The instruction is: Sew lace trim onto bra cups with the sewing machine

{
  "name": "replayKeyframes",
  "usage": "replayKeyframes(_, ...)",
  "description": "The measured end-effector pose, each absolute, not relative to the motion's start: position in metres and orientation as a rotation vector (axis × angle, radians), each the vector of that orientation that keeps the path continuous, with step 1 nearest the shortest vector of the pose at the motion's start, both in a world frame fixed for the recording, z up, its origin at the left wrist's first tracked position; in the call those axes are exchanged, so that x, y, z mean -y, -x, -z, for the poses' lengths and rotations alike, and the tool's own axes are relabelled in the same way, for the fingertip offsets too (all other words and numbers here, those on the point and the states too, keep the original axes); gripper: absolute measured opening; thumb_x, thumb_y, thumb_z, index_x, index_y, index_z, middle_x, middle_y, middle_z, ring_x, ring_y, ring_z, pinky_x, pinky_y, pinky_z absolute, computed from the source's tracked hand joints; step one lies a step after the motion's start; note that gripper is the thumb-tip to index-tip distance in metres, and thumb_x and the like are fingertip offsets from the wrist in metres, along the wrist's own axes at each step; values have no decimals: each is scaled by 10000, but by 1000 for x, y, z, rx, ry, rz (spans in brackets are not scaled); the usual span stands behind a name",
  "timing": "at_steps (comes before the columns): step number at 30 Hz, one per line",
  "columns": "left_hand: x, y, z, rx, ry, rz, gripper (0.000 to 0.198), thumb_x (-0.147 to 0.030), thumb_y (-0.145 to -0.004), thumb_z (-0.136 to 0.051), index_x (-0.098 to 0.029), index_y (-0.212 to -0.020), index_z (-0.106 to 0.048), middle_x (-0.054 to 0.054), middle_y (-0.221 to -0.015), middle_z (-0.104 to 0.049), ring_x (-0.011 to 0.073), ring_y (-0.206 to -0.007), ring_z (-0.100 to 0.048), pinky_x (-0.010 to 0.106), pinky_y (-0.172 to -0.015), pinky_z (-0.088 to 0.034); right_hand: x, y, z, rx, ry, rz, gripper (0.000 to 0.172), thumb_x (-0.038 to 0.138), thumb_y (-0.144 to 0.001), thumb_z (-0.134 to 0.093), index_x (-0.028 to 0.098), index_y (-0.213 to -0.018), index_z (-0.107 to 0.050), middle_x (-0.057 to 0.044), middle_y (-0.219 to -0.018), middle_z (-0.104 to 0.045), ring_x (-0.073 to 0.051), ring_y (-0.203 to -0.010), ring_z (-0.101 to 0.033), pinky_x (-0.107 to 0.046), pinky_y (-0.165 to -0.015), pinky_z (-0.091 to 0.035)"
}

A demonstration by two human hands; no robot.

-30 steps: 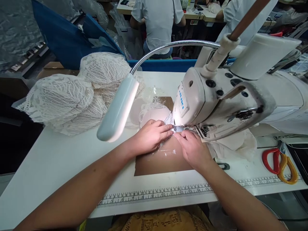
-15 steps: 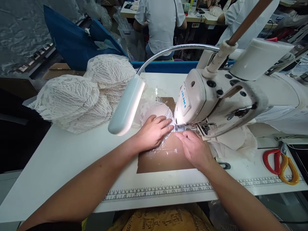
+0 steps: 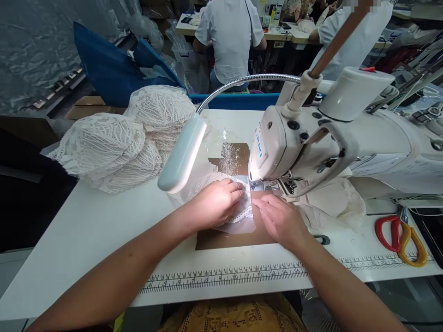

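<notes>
A white lace piece with sheer mesh (image 3: 245, 211) lies under the front of the sewing machine (image 3: 272, 143). Curled over it, the fingers of my left hand (image 3: 221, 202) grip the lace just left of the needle area. My right hand (image 3: 282, 219) is closed, thumb and fingers pressed together beside the fabric's right edge, just in front of the presser foot (image 3: 256, 185). Whatever lies between those fingertips is hidden. Brown tape (image 3: 221, 240) covers the table under the work.
White lace cups (image 3: 104, 147) are heaped at the left. A lamp (image 3: 183, 154) on a bendy neck hangs over the work. Red-and-yellow scissors (image 3: 411, 244) lie at the right, beyond a printed ruler (image 3: 221, 278). A person in a white shirt (image 3: 230, 39) sits beyond the table.
The lace piece has turned and come toward me, baring brown tape behind it. My left hand's spread fingers have curled in. The right hand stays near the presser foot.
</notes>
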State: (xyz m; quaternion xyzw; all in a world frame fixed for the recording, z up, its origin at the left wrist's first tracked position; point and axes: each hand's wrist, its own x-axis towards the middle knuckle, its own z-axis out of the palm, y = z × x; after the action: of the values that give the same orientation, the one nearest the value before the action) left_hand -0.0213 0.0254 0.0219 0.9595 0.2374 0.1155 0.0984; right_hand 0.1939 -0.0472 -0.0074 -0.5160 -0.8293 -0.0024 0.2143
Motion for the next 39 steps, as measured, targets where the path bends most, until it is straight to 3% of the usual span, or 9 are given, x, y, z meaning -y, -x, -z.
replayKeyframes(4, -27, 14, -11, -729, -2843, -297, 293, -249, -961, -434, -141, -1162, -618, 109, -1249, -606, 233, -998, -556, 378, -857, -481, 49, -195, 6, 2319, 1386, 0, 346, 47, -822, -433, 185, -1015, -684, -32, -817, -668, -136, -688, -551, -264, -586, -337)
replayKeyframes(11, -18, 5, -6, -789, -2885, -316, 319, -261, -971, -416, -131, -1175, -625, 120, -1260, -603, 243, -991, -536, 392, -828, -477, 52, -194, 2, 2382, 1304, -145, 215, 209, -904, -480, 178, -923, -692, -12, -696, -620, -137, -665, -523, -267, -631, -349)
replayKeyframes(21, -17, 4, -4, -814, -2886, -300, 347, -264, -963, -428, -120, -1225, -605, 124, -1290, -591, 261, -1006, -534, 403, -825, -476, 54, -194, 5, 2387, 1273, -75, 270, 239, -904, -508, 181, -704, -680, 16, -562, -547, -111, -554, -441, -264, -586, -305)
replayKeyframes(27, -22, 6, -3, -806, -2913, -351, 352, -281, -962, -440, -98, -1209, -612, 140, -1266, -604, 273, -1000, -536, 414, -819, -476, 54, -193, 3, 2379, 1270, 11, 233, 217, -907, -506, 179, -772, -693, 12, -587, -572, -114, -574, -455, -267, -595, -302)
replayKeyframes(34, -17, 8, -3, -700, -2951, -304, 300, -221, -980, -408, -133, -1184, -610, 111, -1286, -584, 210, -949, -545, 360, -808, -455, 53, -193, 5, 2382, 1273, 59, 208, 210, -907, -503, 174, -825, -690, 8, -604, -579, -122, -581, -467, -277, -595, -309)
replayKeyframes(39, -14, 8, 4, -720, -2962, -305, 303, -203, -965, -426, -110, -1183, -615, 130, -1292, -585, 237, -1010, -539, 379, -836, -455, 54, -193, 5, 2379, 1280, 58, 204, 207, -905, -499, 175, -827, -684, 8, -604, -572, -124, -576, -458, -281, -587, -302)
